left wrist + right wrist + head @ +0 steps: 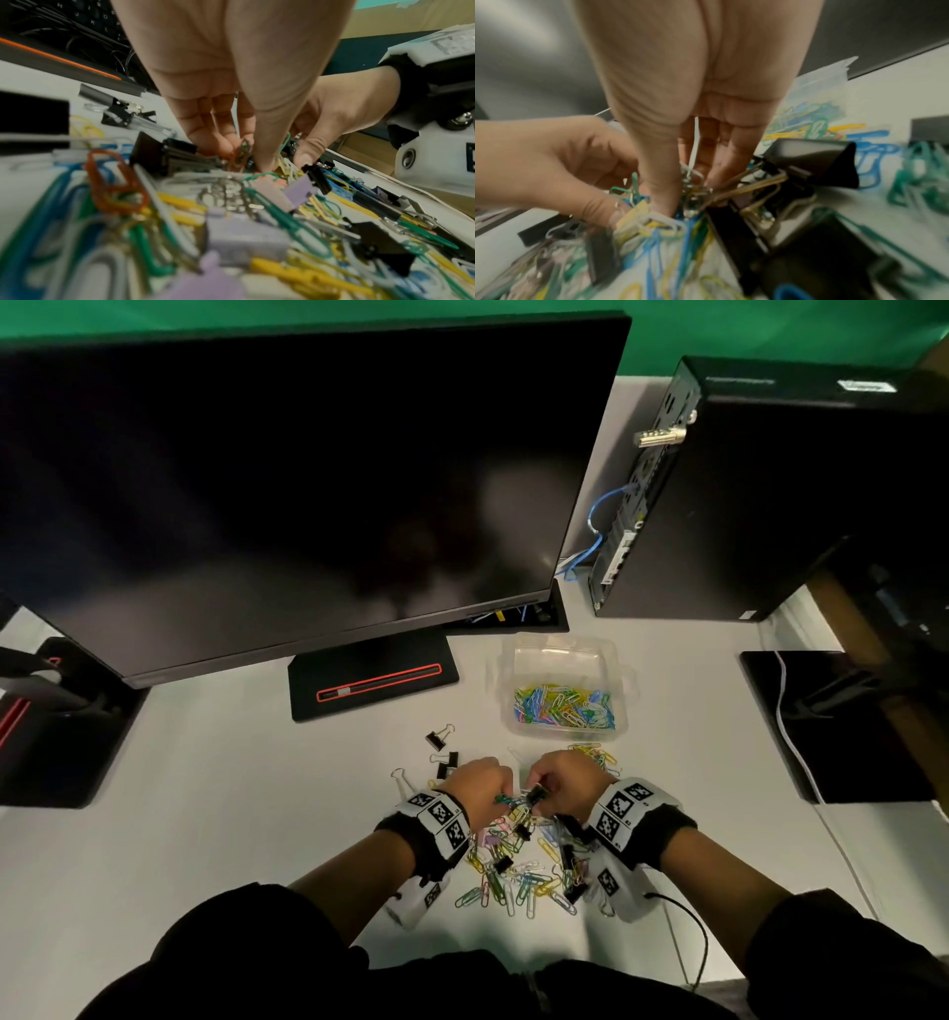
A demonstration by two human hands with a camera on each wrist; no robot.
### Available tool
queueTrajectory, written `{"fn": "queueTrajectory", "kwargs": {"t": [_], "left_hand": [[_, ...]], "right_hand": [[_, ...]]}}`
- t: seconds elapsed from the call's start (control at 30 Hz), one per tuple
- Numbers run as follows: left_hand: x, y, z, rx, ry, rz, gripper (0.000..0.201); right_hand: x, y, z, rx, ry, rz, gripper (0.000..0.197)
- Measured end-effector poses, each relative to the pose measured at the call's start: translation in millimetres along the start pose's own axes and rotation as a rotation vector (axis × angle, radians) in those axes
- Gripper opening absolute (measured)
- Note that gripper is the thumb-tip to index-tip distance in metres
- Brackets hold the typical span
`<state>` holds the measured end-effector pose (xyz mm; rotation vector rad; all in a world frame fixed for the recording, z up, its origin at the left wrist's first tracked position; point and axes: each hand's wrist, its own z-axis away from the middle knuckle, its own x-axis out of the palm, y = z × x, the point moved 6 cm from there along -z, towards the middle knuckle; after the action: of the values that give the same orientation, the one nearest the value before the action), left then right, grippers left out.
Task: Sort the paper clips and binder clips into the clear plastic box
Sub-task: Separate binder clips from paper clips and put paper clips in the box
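Observation:
Both hands meet over a mixed pile of coloured paper clips and binder clips [518, 865] near the table's front edge. My left hand [506, 796] pinches a tangle of paper clips [259, 176], with a green one sticking out. My right hand [542, 793] pinches the wire handles of a black binder clip [535, 796] caught in that tangle, its fingertips [663, 207] close to the left thumb. The clear plastic box [557, 662] stands just beyond the hands. Its near compartment holds several coloured paper clips [565, 708], and its far compartment shows nothing inside.
Three loose binder clips [445, 761] lie left of the hands, and more paper clips [595, 755] lie before the box. A monitor [287, 495] on its stand [369, 683] rises behind. A computer tower [770, 495] stands at the back right and a black pad [832, 726] to the right.

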<state>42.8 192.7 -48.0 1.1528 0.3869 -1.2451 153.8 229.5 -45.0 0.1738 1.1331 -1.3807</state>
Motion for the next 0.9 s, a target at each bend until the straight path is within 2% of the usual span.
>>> {"fn": "queueTrajectory", "kwargs": {"t": [0.17, 0.37, 0.47, 0.5, 0.63, 0.73, 0.8, 0.9], "left_hand": [[2.5, 1.4, -1.5, -0.008, -0.049, -0.116, 0.028], [1.6, -0.5, -2.2, -0.026, -0.086, -0.179, 0.028], [-0.3, -4.3, -1.9, -0.043, -0.103, -0.157, 0.029], [-1.7, -5.7, -1.4, -0.051, -0.105, -0.139, 0.029], [-11.3, -12.3, -0.8, -0.075, -0.061, -0.033, 0.030], [-23.0, -17.3, 0.8, -0.091, -0.007, 0.057, 0.030], [-32.2, -19.0, 2.3, -0.095, 0.031, 0.118, 0.030], [-46.7, -20.1, 5.0, -0.105, 0.089, 0.208, 0.028]], "right_hand": [[-8.5, 14.5, 8.7, 0.088, 0.067, -0.229, 0.020], [-22.2, 23.1, 16.7, 0.103, 0.061, -0.388, 0.024], [-31.5, 24.4, 17.2, 0.106, 0.163, -0.327, 0.019], [-31.8, 23.0, 16.2, 0.101, 0.167, -0.293, 0.018], [-21.3, 15.1, 6.3, 0.058, 0.081, -0.016, 0.033], [-19.8, 5.8, 2.6, 0.020, 0.133, 0.162, 0.037], [-16.7, 0.7, 2.8, 0.022, 0.133, 0.199, 0.047], [-3.1, -7.2, 5.5, -0.034, 0.022, 0.204, 0.069]]}}
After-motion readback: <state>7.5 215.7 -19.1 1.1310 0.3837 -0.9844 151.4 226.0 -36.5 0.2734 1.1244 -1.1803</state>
